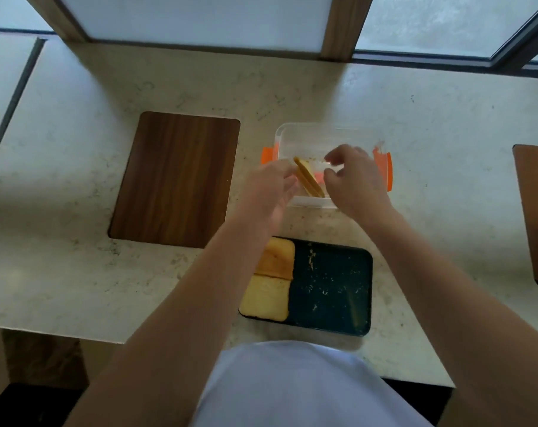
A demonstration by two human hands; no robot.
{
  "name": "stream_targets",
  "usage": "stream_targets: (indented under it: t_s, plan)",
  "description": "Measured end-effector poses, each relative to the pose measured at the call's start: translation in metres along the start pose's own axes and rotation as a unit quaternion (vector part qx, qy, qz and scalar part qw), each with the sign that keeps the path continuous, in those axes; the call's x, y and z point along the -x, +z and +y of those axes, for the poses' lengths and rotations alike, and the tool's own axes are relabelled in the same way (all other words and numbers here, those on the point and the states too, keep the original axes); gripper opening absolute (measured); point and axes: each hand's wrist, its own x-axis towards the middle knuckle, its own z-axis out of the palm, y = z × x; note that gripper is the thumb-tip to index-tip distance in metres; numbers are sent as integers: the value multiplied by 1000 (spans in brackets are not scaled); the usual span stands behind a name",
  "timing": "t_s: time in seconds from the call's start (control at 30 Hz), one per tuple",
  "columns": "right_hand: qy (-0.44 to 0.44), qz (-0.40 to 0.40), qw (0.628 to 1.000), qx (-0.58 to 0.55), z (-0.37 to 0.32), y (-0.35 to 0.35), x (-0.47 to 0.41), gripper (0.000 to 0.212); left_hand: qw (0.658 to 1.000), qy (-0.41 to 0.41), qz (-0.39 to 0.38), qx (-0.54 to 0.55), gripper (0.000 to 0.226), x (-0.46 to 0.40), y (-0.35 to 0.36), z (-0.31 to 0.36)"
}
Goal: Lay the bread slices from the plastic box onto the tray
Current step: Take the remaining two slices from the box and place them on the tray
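A clear plastic box with orange clips stands on the counter beyond the tray. Inside it, bread slices lean on edge at the near left. My left hand touches the slices from the left with fingers spread; whether it grips them I cannot tell. My right hand hovers over the box just right of the slices, fingers curled and apart, holding nothing. The dark tray lies close to me, strewn with crumbs. Two slices lie flat in its left part, the far slice and the near slice.
A wooden board lies to the left of the box. Another wooden board shows at the right edge. The pale counter ends at windows behind and at a front edge near my body.
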Motion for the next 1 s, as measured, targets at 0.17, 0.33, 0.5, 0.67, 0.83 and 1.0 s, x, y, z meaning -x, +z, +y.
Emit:
stream_targets:
  t_s: [0.17, 0.33, 0.5, 0.67, 0.83, 1.0]
  plan:
    - [86, -165, 978, 89, 8, 17, -55, 68, 984, -128, 61, 109, 18, -37, 48, 15]
    - [63, -267, 947, 167, 24, 35, -67, 44, 980, -175, 94, -10, 19, -68, 67, 12]
    - [108, -274, 951, 95, 40, 41, -67, 29, 969, -217, 80, -85, 18, -91, 65, 9]
    - [136, -244, 960, -8, 39, 27, -67, 29, 977, -186, 52, -86, 11, -86, 70, 10]
    - [59, -141, 979, -136, 22, -32, -34, 32, 995, 2, 11, -94, 25, -50, 61, 19]
    - [43, -167, 949, -263, 28, -55, 43, 26, 984, 44, -81, -153, 28, -1, 30, -9]
